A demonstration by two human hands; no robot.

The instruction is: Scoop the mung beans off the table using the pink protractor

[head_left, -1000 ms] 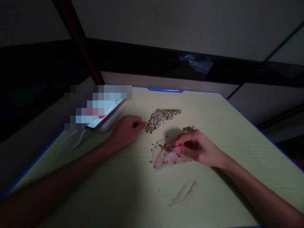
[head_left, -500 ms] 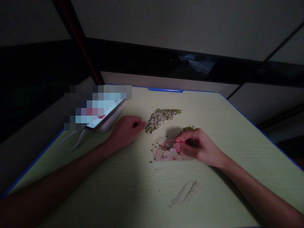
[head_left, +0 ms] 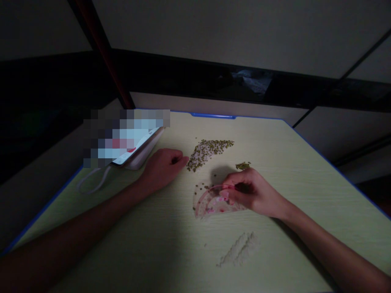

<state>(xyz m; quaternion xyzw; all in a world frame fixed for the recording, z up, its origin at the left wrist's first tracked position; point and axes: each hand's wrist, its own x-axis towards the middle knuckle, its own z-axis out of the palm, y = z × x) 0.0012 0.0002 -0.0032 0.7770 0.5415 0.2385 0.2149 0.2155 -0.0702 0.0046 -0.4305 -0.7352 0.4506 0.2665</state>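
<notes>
My right hand (head_left: pixel 252 193) pinches a clear protractor (head_left: pixel 210 207) with a pink arc between thumb and fingers, low over the table. Several loose green beans (head_left: pixel 201 187) lie by the protractor's upper left. Just beyond that hand is a small heap of green beans (head_left: pixel 243 165). Curled and resting on the table, my left hand (head_left: pixel 163 167) has its fingertips beside a larger spread of green beans mixed with white grains (head_left: pixel 209 152). Nothing shows between its fingers. Nearer to me, white grains (head_left: pixel 236 249) lie in rough slanting rows.
A phone (head_left: pixel 134 148) leans on a pale stand at the table's left, partly pixelated, with a strap loop (head_left: pixel 91 187) hanging from it. The pale table (head_left: pixel 137 240) has a blue edge and a blue handle (head_left: pixel 213 116) at the back. Cabinet panels (head_left: pixel 244 36) stand behind.
The right hand and protractor have shifted slightly left and towards me, and the protractor has tilted. More of the small bean heap now shows. My left hand has stayed in place.
</notes>
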